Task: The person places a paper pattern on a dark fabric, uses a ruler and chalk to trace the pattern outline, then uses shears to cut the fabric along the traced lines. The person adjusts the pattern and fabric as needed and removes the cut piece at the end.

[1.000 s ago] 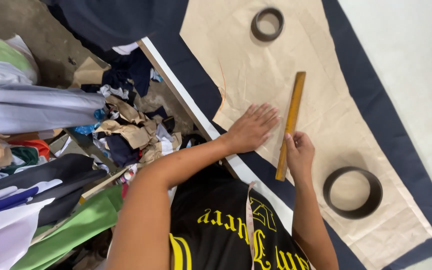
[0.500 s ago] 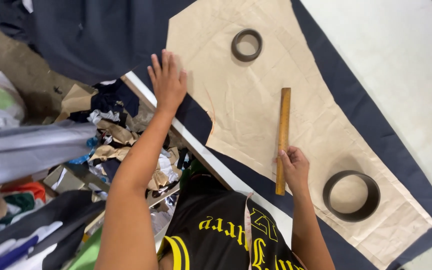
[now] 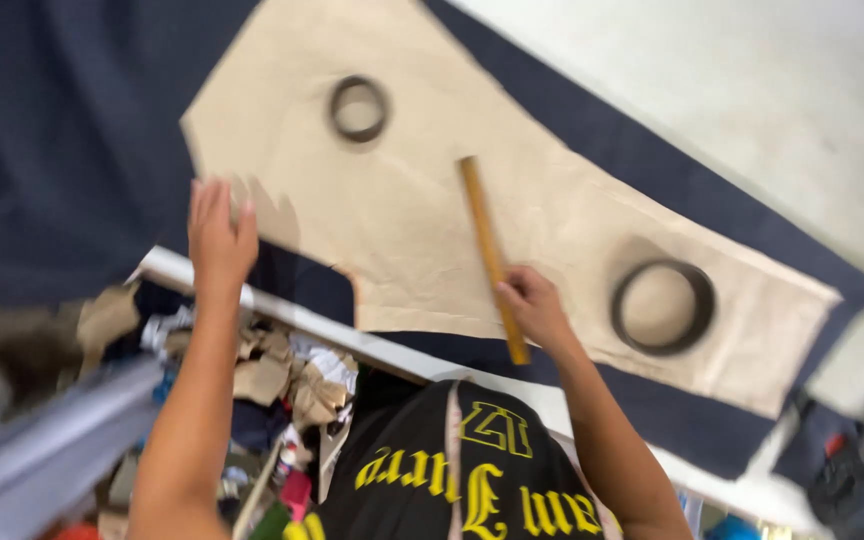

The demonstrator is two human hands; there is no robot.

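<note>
left hand [image 3: 220, 232] flat, open, on pattern [image 3: 422, 215] corner | right hand [image 3: 537, 308] pinching ruler [image 3: 492, 258] near end, on pattern | pattern: thin, limp, likely tears; hold edges | ruler: stiff, light

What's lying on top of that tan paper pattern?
On the paper pattern lie two dark rings and a wooden ruler, with the right hand on it. Dark fabric shows around the paper; underneath is hidden.
</note>
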